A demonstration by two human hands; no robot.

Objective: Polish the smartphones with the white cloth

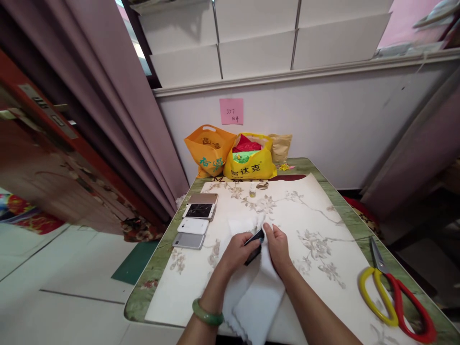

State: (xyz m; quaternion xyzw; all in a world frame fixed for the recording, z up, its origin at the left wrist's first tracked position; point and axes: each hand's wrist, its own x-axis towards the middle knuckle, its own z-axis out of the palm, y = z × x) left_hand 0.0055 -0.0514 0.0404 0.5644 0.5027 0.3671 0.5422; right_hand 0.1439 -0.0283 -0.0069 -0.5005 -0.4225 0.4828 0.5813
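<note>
A dark smartphone (pixel 254 250) is tilted between my two hands near the middle of the table. My left hand (pixel 237 250) is closed around its left side, thumb on the front. My right hand (pixel 277 245) pinches a white cloth (pixel 259 298) against the phone's right upper edge. The cloth hangs below both hands toward the table's front edge and also lies behind the phone. Left of my hands, several phones lie in a column: a gold one (pixel 203 198), a white one with a dark screen (pixel 200 211), a white one (pixel 193 225) and a silver-grey one (pixel 189 241).
Large scissors (pixel 395 297) with yellow and red handles lie at the right edge. An orange bag (pixel 210 151), a yellow bag (pixel 250 165) and a brown paper bag (pixel 281 147) stand at the back. A small bottle (pixel 252 190) stands on the floral sheet (pixel 316 268).
</note>
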